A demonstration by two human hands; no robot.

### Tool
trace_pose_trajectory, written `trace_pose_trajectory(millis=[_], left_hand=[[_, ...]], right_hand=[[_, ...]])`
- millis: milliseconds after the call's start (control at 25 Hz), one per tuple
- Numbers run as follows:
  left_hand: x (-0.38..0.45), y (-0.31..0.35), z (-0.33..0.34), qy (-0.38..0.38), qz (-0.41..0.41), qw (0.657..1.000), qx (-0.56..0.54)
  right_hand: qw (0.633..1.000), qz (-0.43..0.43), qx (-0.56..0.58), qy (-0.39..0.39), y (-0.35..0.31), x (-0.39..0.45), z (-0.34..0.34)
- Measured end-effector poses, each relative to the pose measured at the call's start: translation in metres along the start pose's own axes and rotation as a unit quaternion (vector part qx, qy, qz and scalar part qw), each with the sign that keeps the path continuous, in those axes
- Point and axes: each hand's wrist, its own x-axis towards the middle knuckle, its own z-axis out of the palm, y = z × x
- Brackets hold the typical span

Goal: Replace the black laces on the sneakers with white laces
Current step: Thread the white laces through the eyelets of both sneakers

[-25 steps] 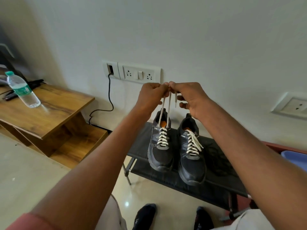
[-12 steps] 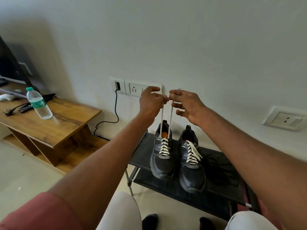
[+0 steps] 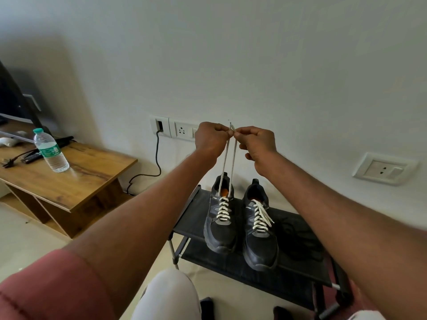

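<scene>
Hands [image 3: 211, 139] [image 3: 257, 144] pinch white lace [image 3: 228, 167] ends — taut above sneaker [image 3: 220, 224].

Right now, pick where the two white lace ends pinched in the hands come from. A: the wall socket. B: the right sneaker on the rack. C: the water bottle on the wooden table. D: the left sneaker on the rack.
D: both taut white lace ends run down from the left hand and right hand into the top eyelets of the left sneaker.

a home room is indicated: a low wooden tv counter [image 3: 76, 179] at 9 o'clock, a fabric shoe rack [image 3: 196, 218] against a white wall with switchboard sockets [image 3: 175, 129], and a tiled floor [image 3: 20, 239].
</scene>
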Motion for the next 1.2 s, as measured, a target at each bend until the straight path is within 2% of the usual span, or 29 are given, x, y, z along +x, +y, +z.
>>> trace_pose_trajectory(millis=[240,600,840,960,1120,1200], left_hand=[[0.005,0.007,-0.003,0.009,-0.027,0.999,-0.016],[0.012,0.01,-0.011,0.022,-0.022,0.999,-0.006],[0.003,0.007,-0.015,0.019,-0.02,1.0,-0.014],[-0.016,-0.022,-0.019,0.034,-0.017,0.999,-0.017],[-0.04,-0.091,-0.022,0.086,-0.034,0.992,0.089],[-0.046,-0.127,-0.022,0.085,-0.063,0.987,0.123]], right_hand=[[0.994,0.084,0.073,0.01,-0.007,0.0,0.017],[0.996,0.069,0.051,0.03,-0.012,0.008,0.033],[0.995,0.031,0.079,0.056,0.0,-0.001,0.024],[0.996,0.014,0.057,0.06,0.033,-0.013,0.006],[0.998,-0.013,-0.04,0.046,0.1,-0.028,-0.015],[0.995,-0.021,-0.091,0.023,0.129,-0.034,-0.021]])
